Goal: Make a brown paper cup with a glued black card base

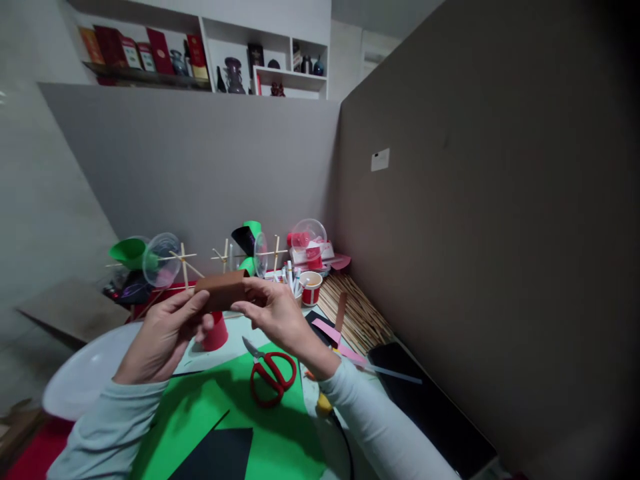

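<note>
You hold a brown paper roll (223, 289) in the air above the desk, level with your chest, one hand at each end. Your left hand (163, 333) grips the roll's left end, with the fingers curled under it and the thumb pressed against its near side. Your right hand (280, 313) closes on the right end, the thumb beneath and the fingertips (255, 285) laid over the top, so the roll lies sideways between the two grips. Only its middle stretch shows bare between your hands.

Directly below, red-handled scissors (270, 375) lie with blades slightly parted on a green sheet (210, 413), and a black sheet (220, 453) overlaps the green one nearer you. A red cup (216, 331) stands just behind your left thumb. Farther back on the desk are a paper cup of pens (310, 287), a bundle of thin wooden sticks (357, 310), and small models built from sticks, clear plastic domes (161, 259) and green cones. A pink strip (333, 333) lies right of your right wrist, and grey partition walls (200, 160) enclose the desk.
</note>
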Action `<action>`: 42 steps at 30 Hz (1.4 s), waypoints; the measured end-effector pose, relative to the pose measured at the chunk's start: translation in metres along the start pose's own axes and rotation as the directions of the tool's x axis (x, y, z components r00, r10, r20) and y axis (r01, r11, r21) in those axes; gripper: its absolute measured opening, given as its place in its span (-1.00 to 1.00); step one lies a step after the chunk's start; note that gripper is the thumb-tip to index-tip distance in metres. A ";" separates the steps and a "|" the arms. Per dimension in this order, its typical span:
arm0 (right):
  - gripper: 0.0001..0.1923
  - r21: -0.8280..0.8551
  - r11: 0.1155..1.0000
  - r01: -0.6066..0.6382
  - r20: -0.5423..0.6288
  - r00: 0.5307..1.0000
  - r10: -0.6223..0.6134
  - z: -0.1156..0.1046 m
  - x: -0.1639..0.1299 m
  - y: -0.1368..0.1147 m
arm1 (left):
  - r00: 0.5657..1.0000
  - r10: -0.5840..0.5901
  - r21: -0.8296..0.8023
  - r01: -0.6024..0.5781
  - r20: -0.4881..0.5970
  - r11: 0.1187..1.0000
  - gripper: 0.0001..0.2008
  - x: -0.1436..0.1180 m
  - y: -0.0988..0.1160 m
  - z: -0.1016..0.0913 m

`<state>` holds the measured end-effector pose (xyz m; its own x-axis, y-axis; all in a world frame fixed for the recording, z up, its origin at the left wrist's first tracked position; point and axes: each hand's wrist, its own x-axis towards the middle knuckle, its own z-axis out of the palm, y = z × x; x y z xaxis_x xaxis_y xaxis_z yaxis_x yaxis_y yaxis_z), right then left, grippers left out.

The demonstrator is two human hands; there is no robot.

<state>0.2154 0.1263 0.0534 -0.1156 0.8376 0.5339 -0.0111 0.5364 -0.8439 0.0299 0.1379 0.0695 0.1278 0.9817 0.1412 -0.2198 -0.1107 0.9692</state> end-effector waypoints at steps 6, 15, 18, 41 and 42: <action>-0.68 0.105 0.991 -0.087 -0.003 0.996 0.088 -0.006 0.005 -0.006 | 1.000 0.026 -0.010 -0.026 0.011 1.000 -0.57 -0.004 -0.001 0.010; -0.77 0.017 0.996 -0.093 -0.031 0.995 0.093 0.003 -0.002 -0.004 | 1.000 0.001 -0.001 -0.001 0.024 1.000 -0.57 -0.002 -0.006 0.003; -0.69 0.054 0.992 -0.113 0.016 0.994 0.112 0.003 0.000 -0.004 | 1.000 -0.001 0.002 0.001 0.007 1.000 -0.57 -0.001 -0.007 0.002; -0.69 -0.184 0.983 0.020 -0.172 0.984 -0.053 0.006 0.000 -0.002 | 0.999 -0.024 0.137 0.018 0.047 0.990 -0.59 0.004 -0.010 0.001; -0.73 -0.188 0.982 0.020 -0.173 0.983 -0.053 0.006 -0.001 -0.003 | 0.998 -0.029 0.137 0.021 0.060 0.990 -0.59 0.003 -0.009 0.001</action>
<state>0.2098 0.1237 0.0550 0.0589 0.8134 0.5787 0.1733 0.5626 -0.8084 0.0335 0.1419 0.0611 0.1921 0.9734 0.1249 -0.0830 -0.1107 0.9904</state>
